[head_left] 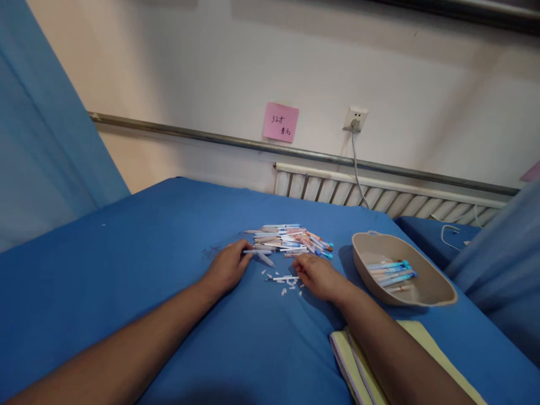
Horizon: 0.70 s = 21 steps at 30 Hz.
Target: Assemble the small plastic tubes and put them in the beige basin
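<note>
On the blue-covered surface, my left hand [231,265] is closed, its thumb and fingertips pinching a pale blue pen barrel [258,251]. Just under that barrel lies a second pale tapered pen part [265,259]. My right hand [319,274] has its fingers curled round the right end of a thin white pen refill [284,278], whose dark tip points left. Small white plastic bits [291,284] are scattered below the refill. Beyond both hands is a heap of pens and pen parts [280,239], in white, pale blue and orange-pink, some with blue caps.
A beige basket [434,281] at the right holds several blue-capped pens [390,271]. Folded yellow cloth [415,332] lies under my right forearm. Behind the bed stand a radiator [329,188], a metal rail [211,138] and a plugged-in socket [355,119]. Blue curtains [46,124] hang at both sides.
</note>
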Tool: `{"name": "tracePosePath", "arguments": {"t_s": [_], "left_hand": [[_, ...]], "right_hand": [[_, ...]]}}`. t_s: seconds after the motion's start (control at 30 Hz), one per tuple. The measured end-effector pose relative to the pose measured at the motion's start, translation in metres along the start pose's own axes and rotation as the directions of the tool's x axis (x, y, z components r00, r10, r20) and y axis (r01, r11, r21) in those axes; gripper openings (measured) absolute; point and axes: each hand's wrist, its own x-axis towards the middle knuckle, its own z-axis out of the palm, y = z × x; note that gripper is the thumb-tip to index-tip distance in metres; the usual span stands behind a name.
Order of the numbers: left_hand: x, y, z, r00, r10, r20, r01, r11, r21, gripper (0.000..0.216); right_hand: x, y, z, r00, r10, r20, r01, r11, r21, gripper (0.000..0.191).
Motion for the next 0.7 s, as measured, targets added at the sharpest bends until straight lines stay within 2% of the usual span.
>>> {"name": "tracePosePath", "arguments": {"t_s": [0.13,0.27,0.43,0.57,0.7], "left_hand": [[-0.002,0.005,0.001,0.999,0.017,-0.028,-0.020,0.992,-0.124,0.020],[-0.004,0.007,0.004,0.997,0.032,-0.071,-0.046,0.979,-0.197,0.021],[-0.005,0.011,0.004,0.990,-0.033,-0.134,-0.003,0.965,-0.264,0.027],[-0.008,0.016,0.005,0.991,-0.093,-0.096,0.051,0.929,-0.366,0.029],[-0.009,0.017,0.010,0.995,-0.094,-0.023,0.070,0.867,-0.492,0.030]], "right_hand": [[-0.002,-0.001,-0.002,0.996,-0.056,0.064,0.057,0.998,-0.009,0.021],[-0.002,-0.003,-0.001,0.994,-0.088,0.069,0.087,0.996,0.023,0.019],[-0.003,-0.006,0.001,0.989,-0.133,0.066,0.129,0.989,0.065,0.021],[-0.003,-0.009,-0.002,0.987,-0.136,0.081,0.132,0.990,0.054,0.023],[-0.003,-0.012,-0.003,0.992,-0.083,0.097,0.082,0.996,0.017,0.023]]}}
